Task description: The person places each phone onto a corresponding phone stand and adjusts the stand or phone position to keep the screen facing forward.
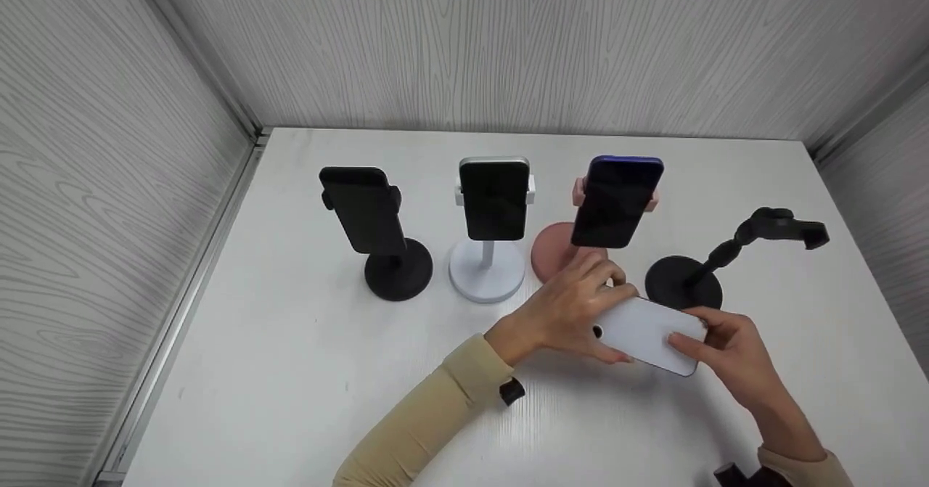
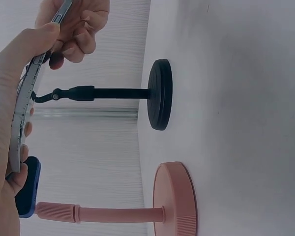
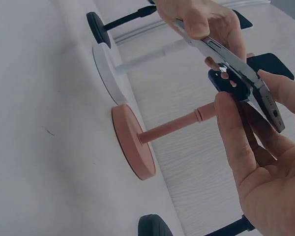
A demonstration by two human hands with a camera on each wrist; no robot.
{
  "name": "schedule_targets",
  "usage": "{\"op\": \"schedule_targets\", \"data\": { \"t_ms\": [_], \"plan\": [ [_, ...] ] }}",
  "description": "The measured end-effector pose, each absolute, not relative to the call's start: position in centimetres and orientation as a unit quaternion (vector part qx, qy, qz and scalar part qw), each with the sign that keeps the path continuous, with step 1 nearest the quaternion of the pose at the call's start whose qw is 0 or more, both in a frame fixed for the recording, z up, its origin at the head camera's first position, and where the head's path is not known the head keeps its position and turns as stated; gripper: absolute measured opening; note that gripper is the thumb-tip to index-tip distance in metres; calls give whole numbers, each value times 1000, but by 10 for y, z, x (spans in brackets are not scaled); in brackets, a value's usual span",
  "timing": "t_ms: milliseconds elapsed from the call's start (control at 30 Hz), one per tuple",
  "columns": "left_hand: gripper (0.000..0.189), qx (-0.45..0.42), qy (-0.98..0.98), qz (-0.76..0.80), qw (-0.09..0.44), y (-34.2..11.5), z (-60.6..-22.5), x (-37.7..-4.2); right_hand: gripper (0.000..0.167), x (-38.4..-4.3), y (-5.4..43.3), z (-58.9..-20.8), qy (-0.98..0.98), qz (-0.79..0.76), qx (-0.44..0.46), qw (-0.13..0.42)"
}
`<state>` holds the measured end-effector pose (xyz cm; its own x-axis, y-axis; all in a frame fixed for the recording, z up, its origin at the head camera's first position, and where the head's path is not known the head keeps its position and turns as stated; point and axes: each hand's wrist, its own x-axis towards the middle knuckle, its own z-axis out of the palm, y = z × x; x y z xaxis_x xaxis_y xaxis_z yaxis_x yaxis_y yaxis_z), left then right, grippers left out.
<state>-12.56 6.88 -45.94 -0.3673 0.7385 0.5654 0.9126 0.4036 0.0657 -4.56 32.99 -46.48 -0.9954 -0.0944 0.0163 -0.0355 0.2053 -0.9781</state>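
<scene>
A white smartphone (image 1: 646, 334) is held between both hands above the table, its pale face up and tilted slightly down to the right. My left hand (image 1: 570, 309) grips its left end by the long edges, thumb on the near side and fingers on the far side. At the other end my right hand (image 1: 740, 360) pinches the phone, thumb on the pale face and fingers beneath. Just beyond stands a black phone stand (image 1: 682, 284) with a bare clamp arm reaching right. Behind the left hand, a pink stand (image 1: 555, 247) carries a blue-edged phone (image 1: 617, 200).
Further left, a white stand (image 1: 486, 284) holds a silver-edged phone (image 1: 496, 200), and a black stand (image 1: 399, 280) holds a black phone (image 1: 363, 211). All stand on the white table (image 1: 290, 371), which wood-patterned panels (image 1: 508, 51) border at the back and sides.
</scene>
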Motion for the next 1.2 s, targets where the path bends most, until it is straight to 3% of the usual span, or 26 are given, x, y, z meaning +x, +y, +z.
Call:
{"op": "schedule_targets", "data": {
  "t_ms": [200,500,700,900,1000,1100,1200],
  "plan": [
    [80,-502,-814,-181,231,69,-462,-126,19,-45,326,-468,764,-645,-17,16],
    [86,-433,-831,-292,190,68,-464,-116,24,-33,319,-473,751,-657,-17,-61],
    [78,-336,-825,-428,155,67,-465,-105,29,-29,315,-480,703,-688,-113,-136],
    [68,-228,-791,-566,57,70,-459,-90,37,-32,307,-487,643,-704,-223,-203],
    [69,-195,-766,-613,22,75,-456,-84,31,-36,298,-489,627,-689,-271,-243],
    [71,-182,-754,-630,25,81,-453,-81,18,-37,288,-488,630,-654,-294,-298],
    [69,-161,-735,-658,22,87,-451,-78,18,-37,278,-485,643,-611,-298,-354]
  ]
}}
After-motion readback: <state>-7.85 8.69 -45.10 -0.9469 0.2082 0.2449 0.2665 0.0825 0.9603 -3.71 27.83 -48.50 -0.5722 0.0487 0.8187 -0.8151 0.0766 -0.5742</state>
